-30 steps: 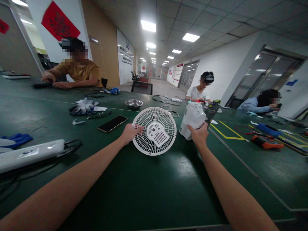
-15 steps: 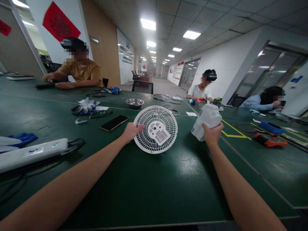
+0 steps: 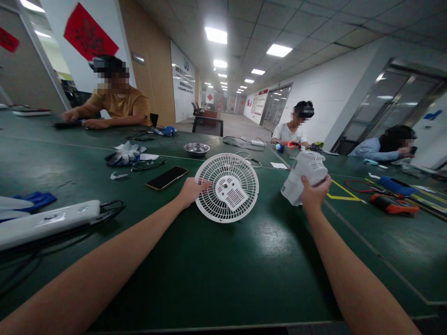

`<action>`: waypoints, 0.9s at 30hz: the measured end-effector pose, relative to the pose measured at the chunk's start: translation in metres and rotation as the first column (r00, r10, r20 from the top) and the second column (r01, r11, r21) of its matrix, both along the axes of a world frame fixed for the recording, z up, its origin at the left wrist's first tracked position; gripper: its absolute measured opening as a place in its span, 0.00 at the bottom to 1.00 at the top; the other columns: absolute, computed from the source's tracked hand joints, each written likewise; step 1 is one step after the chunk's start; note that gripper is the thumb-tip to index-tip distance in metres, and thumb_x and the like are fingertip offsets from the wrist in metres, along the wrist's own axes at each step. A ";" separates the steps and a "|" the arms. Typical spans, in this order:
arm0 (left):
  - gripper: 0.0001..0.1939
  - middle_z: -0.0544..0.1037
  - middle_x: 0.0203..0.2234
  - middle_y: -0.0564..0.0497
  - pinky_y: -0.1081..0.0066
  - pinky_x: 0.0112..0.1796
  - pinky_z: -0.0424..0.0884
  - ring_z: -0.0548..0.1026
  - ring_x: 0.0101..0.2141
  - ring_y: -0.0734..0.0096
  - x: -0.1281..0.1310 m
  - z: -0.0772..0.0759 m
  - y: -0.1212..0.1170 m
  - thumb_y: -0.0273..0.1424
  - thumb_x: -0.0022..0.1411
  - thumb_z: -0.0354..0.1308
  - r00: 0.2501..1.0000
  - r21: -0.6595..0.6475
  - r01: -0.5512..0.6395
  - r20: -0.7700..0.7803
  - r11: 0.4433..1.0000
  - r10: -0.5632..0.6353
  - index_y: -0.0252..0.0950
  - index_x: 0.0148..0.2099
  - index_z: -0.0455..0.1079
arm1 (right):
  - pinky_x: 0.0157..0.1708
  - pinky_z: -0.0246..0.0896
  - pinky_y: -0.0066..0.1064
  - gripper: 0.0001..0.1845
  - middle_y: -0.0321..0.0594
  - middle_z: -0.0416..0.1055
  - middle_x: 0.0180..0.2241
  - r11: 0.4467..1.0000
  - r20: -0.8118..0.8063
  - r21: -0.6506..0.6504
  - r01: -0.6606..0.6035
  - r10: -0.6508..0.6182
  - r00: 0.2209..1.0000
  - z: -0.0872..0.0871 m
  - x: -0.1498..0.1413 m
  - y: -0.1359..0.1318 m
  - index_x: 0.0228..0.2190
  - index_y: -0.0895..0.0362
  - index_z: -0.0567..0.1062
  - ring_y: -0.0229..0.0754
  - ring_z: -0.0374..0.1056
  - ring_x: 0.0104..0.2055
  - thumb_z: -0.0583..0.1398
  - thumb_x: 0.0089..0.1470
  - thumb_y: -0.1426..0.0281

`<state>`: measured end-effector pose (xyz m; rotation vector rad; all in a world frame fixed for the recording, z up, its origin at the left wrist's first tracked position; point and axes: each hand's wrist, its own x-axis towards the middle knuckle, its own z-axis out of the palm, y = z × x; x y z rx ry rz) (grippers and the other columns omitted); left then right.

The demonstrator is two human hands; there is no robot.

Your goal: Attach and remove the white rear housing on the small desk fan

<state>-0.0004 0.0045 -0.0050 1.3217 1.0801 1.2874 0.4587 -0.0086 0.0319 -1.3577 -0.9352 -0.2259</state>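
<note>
My left hand (image 3: 193,191) grips the left rim of a round white fan grille (image 3: 226,188), thumb lying over its bars. The grille is tilted up to face me, and a slotted plate with small holes shows at its middle. Off to the right, my right hand (image 3: 316,190) is closed around a white plastic fan housing (image 3: 303,174) with vent slots near its top. The housing leans over the table, and my palm hides part of its right side. Whether its lower end touches the table I cannot tell.
Left on the green table (image 3: 195,274) are a phone (image 3: 166,178), gloves (image 3: 125,154) and a white power strip (image 3: 52,222). A metal bowl (image 3: 196,149) stands behind the grille. An orange multimeter (image 3: 394,204) lies right. Three people sit around the table.
My right hand has shifted slightly to the right with the white housing, which has turned a little. My left hand and the grille have hardly moved.
</note>
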 end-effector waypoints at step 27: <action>0.15 0.84 0.34 0.43 0.57 0.40 0.80 0.82 0.34 0.58 0.001 0.010 -0.008 0.37 0.54 0.72 0.999 -0.016 0.029 -0.025 0.999 -0.030 0.32 0.41 0.79 | 0.61 0.49 0.61 0.50 0.56 0.64 0.59 0.993 0.276 0.008 0.116 -0.114 0.954 0.020 -0.036 -0.027 0.64 0.57 0.58 0.64 0.57 0.62 0.67 0.46 0.52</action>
